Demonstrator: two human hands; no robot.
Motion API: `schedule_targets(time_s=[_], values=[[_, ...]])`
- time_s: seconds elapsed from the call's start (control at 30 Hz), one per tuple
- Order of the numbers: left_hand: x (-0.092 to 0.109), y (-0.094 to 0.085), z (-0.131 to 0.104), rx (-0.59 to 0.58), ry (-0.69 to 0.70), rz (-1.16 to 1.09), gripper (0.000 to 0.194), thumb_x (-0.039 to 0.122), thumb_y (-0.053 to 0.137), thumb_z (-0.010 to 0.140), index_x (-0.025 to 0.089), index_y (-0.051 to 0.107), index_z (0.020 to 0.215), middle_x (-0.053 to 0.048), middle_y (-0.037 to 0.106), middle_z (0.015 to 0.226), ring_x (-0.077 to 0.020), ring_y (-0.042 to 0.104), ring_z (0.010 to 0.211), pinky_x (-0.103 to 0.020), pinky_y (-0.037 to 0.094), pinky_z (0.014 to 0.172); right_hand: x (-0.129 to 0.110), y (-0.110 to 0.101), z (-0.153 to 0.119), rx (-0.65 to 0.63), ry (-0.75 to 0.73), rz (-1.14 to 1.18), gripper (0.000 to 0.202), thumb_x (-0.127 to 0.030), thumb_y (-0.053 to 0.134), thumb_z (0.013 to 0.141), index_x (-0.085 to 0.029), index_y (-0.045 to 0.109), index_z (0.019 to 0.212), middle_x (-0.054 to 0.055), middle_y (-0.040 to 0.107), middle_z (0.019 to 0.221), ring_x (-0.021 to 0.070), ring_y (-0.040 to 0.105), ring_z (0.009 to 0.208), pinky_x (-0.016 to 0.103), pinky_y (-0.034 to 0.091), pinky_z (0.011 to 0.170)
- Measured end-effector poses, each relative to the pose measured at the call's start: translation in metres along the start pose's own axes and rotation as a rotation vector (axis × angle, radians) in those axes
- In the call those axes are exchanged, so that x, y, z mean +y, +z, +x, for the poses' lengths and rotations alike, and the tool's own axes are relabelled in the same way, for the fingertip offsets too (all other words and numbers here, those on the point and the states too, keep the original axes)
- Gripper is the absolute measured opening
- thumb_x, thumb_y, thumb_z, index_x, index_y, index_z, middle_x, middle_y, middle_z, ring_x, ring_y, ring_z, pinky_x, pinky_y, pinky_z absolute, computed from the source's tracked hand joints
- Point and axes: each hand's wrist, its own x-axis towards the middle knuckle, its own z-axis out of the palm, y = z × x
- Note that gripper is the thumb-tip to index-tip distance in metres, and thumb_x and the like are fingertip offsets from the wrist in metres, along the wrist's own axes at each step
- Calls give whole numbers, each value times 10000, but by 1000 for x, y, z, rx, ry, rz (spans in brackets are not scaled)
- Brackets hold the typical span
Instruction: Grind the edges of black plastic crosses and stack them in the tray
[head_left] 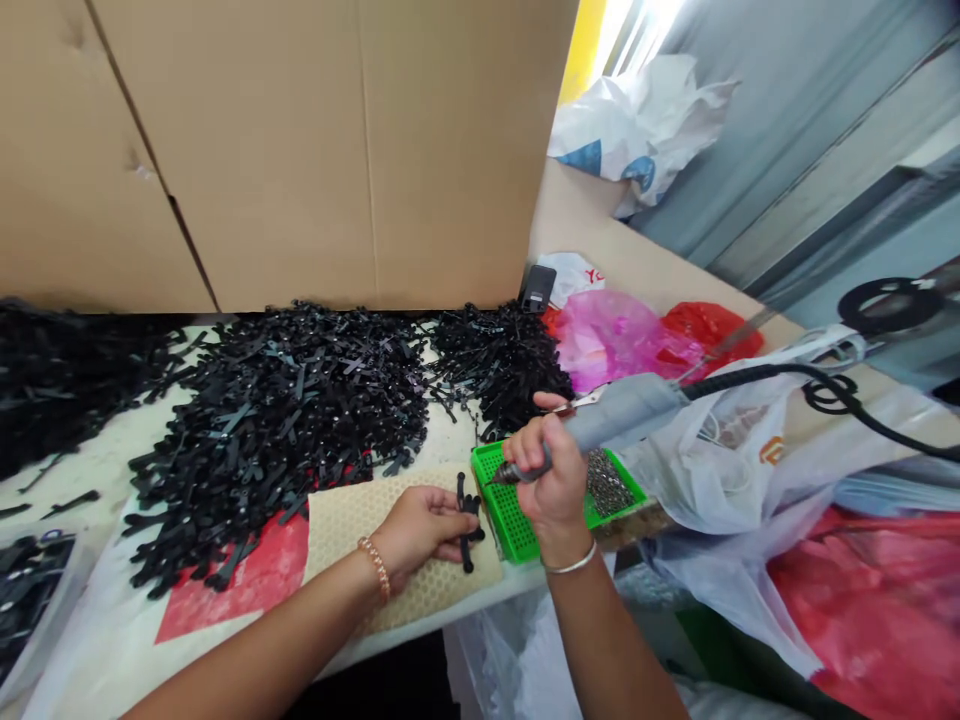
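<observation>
Over the beige textured mat [341, 520], my left hand [427, 525] pinches a small black plastic part [466, 560] between thumb and fingers. My right hand [551, 470] is wrapped round a grey electric screwdriver [622, 415], whose tip points left, toward the black part but apart from it. Beneath the screwdriver and my right hand sits a green perforated basket [517, 540]. Small metal screws [607, 483] fill its right side. My right hand hides part of the basket.
Large heaps of black plastic pieces [300, 390] cover the table's left and back, below a cardboard wall [285, 150]. A clear tub [45, 600] of black parts stands at front left. Plastic bags [615, 330] and the screwdriver's black cable [787, 370] lie to the right.
</observation>
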Motion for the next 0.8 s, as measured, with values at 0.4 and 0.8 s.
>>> schedule_targets(time_s=[0.4,0.8], values=[[-4,0,2,-14,46,-2,359,329,834,451,111,624,645,-36,655,624,-124,591,563,-246,522,528,18,5,-16,56,5,-41,273,-362,699,745,-204,544,905,-102,354,456,69,306,392,179,338,439],[-5,0,2,-2,55,12,369,344,847,465,114,626,650,-39,658,634,-124,599,567,-230,511,518,25,1,-17,32,18,-53,268,-370,694,757,-216,537,910,-99,348,467,73,299,404,181,328,441]])
